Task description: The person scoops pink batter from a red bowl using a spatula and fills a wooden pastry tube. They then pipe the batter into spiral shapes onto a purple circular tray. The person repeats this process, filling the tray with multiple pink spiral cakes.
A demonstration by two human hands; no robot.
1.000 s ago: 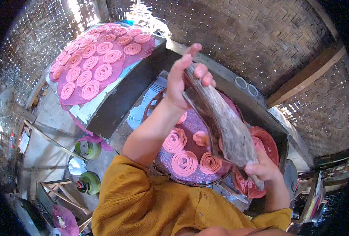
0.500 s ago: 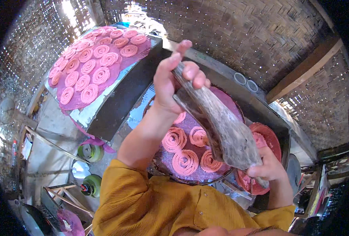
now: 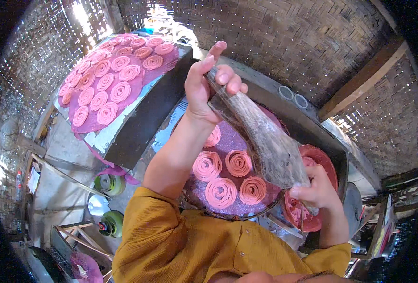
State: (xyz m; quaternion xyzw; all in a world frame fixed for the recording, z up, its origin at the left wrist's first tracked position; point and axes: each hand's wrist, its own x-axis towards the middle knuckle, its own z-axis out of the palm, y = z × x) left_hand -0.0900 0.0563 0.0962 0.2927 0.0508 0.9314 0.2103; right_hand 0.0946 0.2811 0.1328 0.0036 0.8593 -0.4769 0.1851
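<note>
My left hand (image 3: pixel 200 92), in the upper middle of the frame, curls around the narrow top end of a weathered wooden tool (image 3: pixel 272 144), one finger pointing up. My right hand (image 3: pixel 323 189), at lower right, clasps its other end between thumb and fingers. The tool slants between my hands, above a round purple-covered tray (image 3: pixel 228 140) bearing pink coils (image 3: pixel 220 192) at centre. A red basin (image 3: pixel 330 170) sits just beside it at right, partly behind my right hand.
</note>
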